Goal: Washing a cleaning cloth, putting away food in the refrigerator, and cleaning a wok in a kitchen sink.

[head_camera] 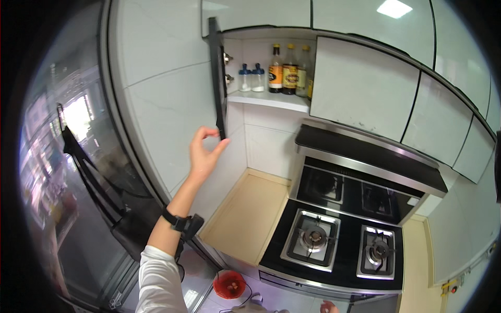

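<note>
My left hand [205,150] is raised, its thumb and fingers pinching the lower edge of a wall cabinet door [216,78]. That door stands swung out and is seen nearly edge-on. On the cabinet shelf [270,100] behind it are two glass seasoning jars with blue lids, the nearer to the bottles being a jar [258,78] with white contents. Beside them are several yellow-capped sauce bottles [289,70], one partly hidden by the cabinet side. My right hand [328,307] shows only partly at the bottom edge, below the stove front, and its grip cannot be made out.
A two-burner gas stove [348,242] sits in the beige countertop [244,219], with a black range hood [368,154] above. A red bin [229,285] stands on the floor near my feet. At left, a black bag [133,231] hangs by a glass door [90,234].
</note>
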`<state>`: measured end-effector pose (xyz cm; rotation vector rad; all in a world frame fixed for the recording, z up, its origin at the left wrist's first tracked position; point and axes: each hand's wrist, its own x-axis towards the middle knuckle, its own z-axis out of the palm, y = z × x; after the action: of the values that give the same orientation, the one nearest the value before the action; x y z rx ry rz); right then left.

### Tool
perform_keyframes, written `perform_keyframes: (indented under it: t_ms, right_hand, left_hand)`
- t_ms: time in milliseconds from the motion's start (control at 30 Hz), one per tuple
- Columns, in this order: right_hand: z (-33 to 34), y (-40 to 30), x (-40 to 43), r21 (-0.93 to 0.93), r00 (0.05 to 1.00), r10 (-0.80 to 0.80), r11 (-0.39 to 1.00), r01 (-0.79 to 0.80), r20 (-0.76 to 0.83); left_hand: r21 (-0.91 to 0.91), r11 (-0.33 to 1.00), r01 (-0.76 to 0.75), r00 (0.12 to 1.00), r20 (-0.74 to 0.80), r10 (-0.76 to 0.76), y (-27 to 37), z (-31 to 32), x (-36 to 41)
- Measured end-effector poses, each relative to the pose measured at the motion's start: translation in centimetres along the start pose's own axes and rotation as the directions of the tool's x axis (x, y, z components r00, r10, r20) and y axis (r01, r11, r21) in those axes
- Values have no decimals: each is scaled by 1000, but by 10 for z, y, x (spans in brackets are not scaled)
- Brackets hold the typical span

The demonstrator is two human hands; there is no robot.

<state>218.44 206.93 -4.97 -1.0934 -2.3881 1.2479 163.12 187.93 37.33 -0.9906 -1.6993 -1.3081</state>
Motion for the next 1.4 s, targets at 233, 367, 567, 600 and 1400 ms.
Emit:
perform_keyframes:
  t_ms: [233, 367, 567, 600, 1400]
  right_hand:
    - [30, -72, 44, -319, 999, 26, 947, -15, 30]
    - [22, -53, 21, -54, 973, -123, 992, 114, -196]
    - [23, 84, -59, 123, 909, 249, 968, -220, -334]
    - [23, 94, -59, 52, 920, 260, 965, -256, -295]
    - [17, -74, -78, -54, 854, 464, 871, -488, -234]
  left_hand:
    - [69, 991, -115, 990, 93, 109, 37, 173, 21]
    - [185, 975, -123, 986, 130, 100, 23, 228, 33]
    - [193, 971, -144, 988, 90, 128, 21, 271, 48]
    - [193, 970, -148, 986, 104, 129, 18, 275, 49]
    - [437, 839, -325, 930, 308, 199, -42, 297, 71]
